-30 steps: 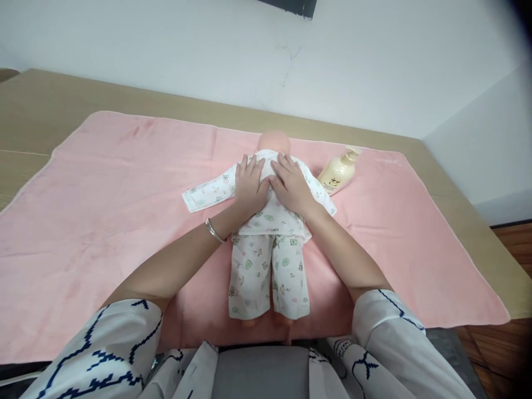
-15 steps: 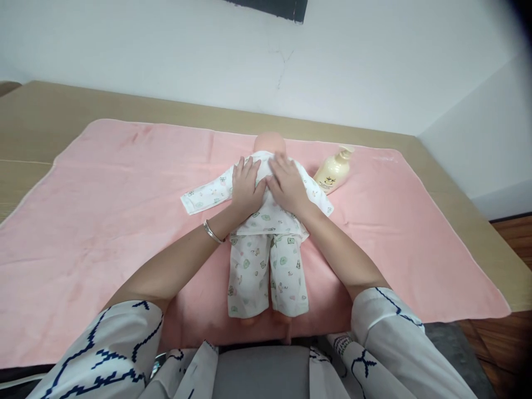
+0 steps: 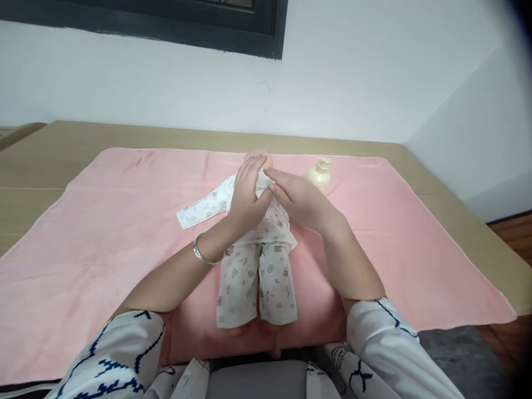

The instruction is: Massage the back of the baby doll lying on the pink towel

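A baby doll (image 3: pixel 276 277) in a white printed top and trousers lies with its feet toward me. Its bare head (image 3: pixel 269 159) shows partly behind my fingers. Over the doll's upper body is my left hand (image 3: pixel 249 197), fingers stretched out and a silver bangle at the wrist. My right hand (image 3: pixel 305 200) is held on edge beside it, fingers straight and pointing left, its tips close to the left thumb. Neither hand holds anything. They appear raised off the cloth top, though whether they brush it I cannot tell. The doll's right sleeve is hidden behind my right hand.
A pale yellow pump bottle (image 3: pixel 320 176) stands or leans beyond my right hand, partly hidden. Under everything lies a pink mat (image 3: pixel 137 221) on a wooden table (image 3: pixel 353 143). A white wall with a dark window frame (image 3: pixel 266 47) rises behind the table.
My hands have come up off the doll's back, where they lay flat. The right one has turned on edge toward the left. The view has tilted up, showing more window frame.
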Tool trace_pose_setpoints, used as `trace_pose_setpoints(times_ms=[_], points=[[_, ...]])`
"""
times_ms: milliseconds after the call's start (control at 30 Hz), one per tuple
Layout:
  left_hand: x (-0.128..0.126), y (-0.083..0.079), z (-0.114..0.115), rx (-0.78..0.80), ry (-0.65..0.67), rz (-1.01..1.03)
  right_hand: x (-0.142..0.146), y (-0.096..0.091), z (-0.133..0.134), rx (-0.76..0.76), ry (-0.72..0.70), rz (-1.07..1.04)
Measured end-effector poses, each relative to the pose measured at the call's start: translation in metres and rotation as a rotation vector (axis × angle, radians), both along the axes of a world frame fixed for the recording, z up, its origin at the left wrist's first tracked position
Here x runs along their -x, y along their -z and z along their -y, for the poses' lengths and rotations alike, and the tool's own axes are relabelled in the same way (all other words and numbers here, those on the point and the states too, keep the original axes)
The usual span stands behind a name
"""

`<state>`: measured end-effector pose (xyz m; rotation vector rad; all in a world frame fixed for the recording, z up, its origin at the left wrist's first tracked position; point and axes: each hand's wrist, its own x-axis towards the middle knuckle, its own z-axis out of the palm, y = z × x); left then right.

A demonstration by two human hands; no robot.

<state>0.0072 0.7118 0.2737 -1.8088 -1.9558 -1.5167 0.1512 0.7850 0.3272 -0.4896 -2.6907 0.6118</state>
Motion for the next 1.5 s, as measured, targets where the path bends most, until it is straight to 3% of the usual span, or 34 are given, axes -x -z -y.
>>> trace_pose_setpoints(times_ms=[133,300,467,667,1000,1200,1400,1500], points=[[-0.022,-0.011,-0.039,0.027,0.108,0.213,-0.031,-0.019,-0.005,-0.057,0.211,0.026],[-0.030,-0.010,-0.108,0.204,0.358,0.755,-0.051,-0.021,-0.030,-0.077,0.368,-0.012],[-0.029,-0.021,-0.131,0.328,0.472,1.050,-0.059,-0.021,-0.051,-0.073,0.454,0.079],[-0.043,-0.027,-0.122,0.283,0.489,1.220,-0.049,-0.018,-0.058,-0.075,0.414,-0.005],[-0.037,-0.024,-0.107,0.306,0.535,1.359,-0.020,0.009,-0.083,-0.202,0.482,0.086],[-0.029,-0.022,-0.066,0.406,0.467,1.580,-0.012,0.018,-0.081,-0.410,0.584,0.126],[-0.008,-0.028,-0.016,0.432,0.473,1.315,-0.005,0.023,-0.073,-0.491,0.621,0.168],[-0.001,-0.035,0.003,0.380,0.450,1.335,-0.001,0.030,-0.071,-0.495,0.649,0.171]])
